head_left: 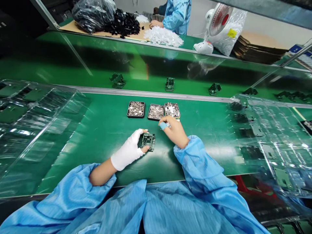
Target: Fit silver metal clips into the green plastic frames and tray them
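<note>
Blue gown (161,208) cropped, left hand (128,149) pinches circuit board (148,141); right hand (175,130) curls, hold unclear.

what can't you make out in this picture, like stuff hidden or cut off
All in the head view:
- Anything pinched in the right hand: too small, fingers in the way.
- Left side of the green board: left hand covers it.
- Exact shapes of the metal parts: too small.
- Co-worker's head: cut off by the top edge.
</note>
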A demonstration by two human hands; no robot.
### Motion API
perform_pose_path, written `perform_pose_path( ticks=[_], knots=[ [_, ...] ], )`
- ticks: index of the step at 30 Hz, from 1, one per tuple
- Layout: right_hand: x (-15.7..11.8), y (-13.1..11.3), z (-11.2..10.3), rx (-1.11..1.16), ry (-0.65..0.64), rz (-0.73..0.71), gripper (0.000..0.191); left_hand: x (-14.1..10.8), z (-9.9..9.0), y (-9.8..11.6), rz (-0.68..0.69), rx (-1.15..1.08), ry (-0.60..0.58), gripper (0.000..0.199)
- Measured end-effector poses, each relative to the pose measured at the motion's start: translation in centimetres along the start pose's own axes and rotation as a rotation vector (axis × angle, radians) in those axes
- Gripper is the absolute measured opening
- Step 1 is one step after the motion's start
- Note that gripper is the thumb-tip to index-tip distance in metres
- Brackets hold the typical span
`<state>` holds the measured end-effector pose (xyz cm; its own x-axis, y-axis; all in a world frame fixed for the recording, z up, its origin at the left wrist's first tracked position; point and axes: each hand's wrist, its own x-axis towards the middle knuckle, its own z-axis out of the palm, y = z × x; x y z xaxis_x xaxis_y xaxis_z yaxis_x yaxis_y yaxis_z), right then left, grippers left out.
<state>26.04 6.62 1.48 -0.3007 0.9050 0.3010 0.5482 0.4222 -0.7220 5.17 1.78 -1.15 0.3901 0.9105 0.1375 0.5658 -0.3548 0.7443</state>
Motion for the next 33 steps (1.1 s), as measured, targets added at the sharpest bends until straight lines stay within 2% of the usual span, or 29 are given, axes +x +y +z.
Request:
perform_pose_path(
  ticks=[3, 6, 9, 12, 16, 18, 20, 23, 26, 29, 33],
  knots=[
    [3.4, 0.7, -0.6, -0.352, -0.183, -0.027, 0.02, 0.1, -0.8, -0.6, -0.004, -0.115, 0.01, 0.053],
    [6.3, 0.9, -0.2, -0.687, -0.342, -0.026, 0.025, 0.5, -1.5, -1.2, -0.081, -0.232, 0.11, 0.049],
    [7.7, 0.8, 0.6, -0.836, -0.448, 0.024, 0.024, 0.8, -2.0, -1.6, -0.165, -0.307, 0.162, 0.044],
    [8.0, 0.6, 1.0, -0.861, -0.464, 0.028, 0.024, 0.8, -2.3, -1.5, -0.164, -0.309, 0.166, 0.041],
    [7.8, 0.5, 0.7, -0.836, -0.375, 0.006, 0.027, 0.8, -2.5, -0.9, -0.142, -0.26, 0.17, 0.041],
    [7.4, 0.4, 0.4, -0.77, -0.309, 0.025, 0.026, 0.8, -2.7, -0.5, -0.128, -0.233, 0.181, 0.039],
    [6.6, 0.1, 0.2, -0.586, -0.225, 0.052, 0.023, 0.8, -2.9, -0.2, -0.105, -0.175, 0.21, 0.035],
    [4.2, -1.0, 0.3, -0.059, -0.115, 0.063, 0.013, 0.8, -3.1, 0.4, -0.033, -0.053, 0.26, 0.024],
    [1.1, -2.6, 0.7, 0.363, -0.182, 0.096, 0.009, 0.7, -3.1, 1.1, 0.048, 0.0, 0.248, 0.021],
    [-1.1, -4.0, 1.4, 0.483, -0.237, 0.125, 0.009, 0.6, -2.7, 1.6, 0.095, 0.003, 0.216, 0.021],
    [-2.2, -4.5, 2.1, 0.459, -0.201, 0.126, 0.012, 0.5, -2.4, 2.0, 0.084, 0.025, 0.195, 0.027]
  ],
)
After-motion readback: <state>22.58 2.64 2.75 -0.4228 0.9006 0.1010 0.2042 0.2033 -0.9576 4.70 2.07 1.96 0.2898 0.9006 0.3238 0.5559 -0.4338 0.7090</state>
